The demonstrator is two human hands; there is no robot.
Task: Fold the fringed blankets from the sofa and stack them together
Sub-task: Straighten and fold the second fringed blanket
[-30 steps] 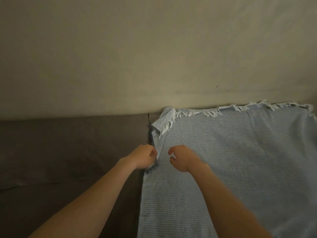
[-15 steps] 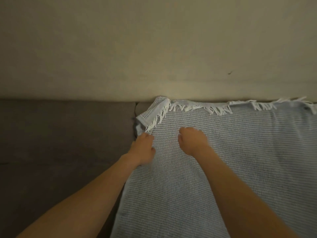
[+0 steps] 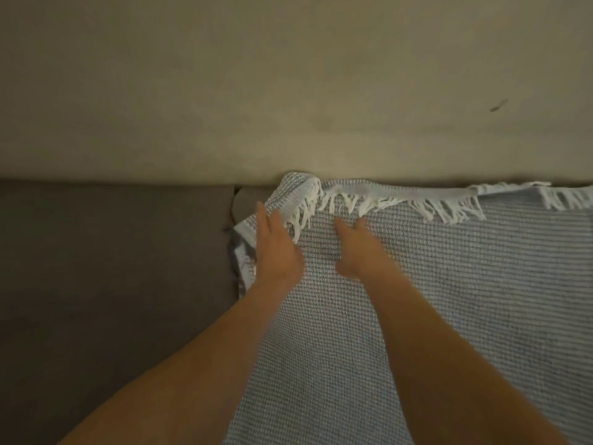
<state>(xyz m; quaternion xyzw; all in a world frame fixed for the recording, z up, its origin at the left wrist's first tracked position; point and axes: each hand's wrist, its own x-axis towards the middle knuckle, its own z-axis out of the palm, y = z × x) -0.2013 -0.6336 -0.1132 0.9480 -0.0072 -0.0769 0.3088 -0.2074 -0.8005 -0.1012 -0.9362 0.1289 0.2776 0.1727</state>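
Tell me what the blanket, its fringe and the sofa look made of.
Blanket: woven cloth, likely cotton, matte; a waffle-like grid shows.
Fringe: loose white yarn tassels.
Sofa: dark upholstery fabric, matte; dim light hides its weave.

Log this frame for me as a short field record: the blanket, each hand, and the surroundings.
blanket: pale blue woven blanket spread over the sofa, unfolded
fringe: white fringe along the far edge
corner: far left corner flipped back onto the blanket
left hand: left hand with straight fingers, touching the flipped corner
right hand: right hand resting on the blanket, fingers reaching toward the fringe
background: beige wall behind the sofa
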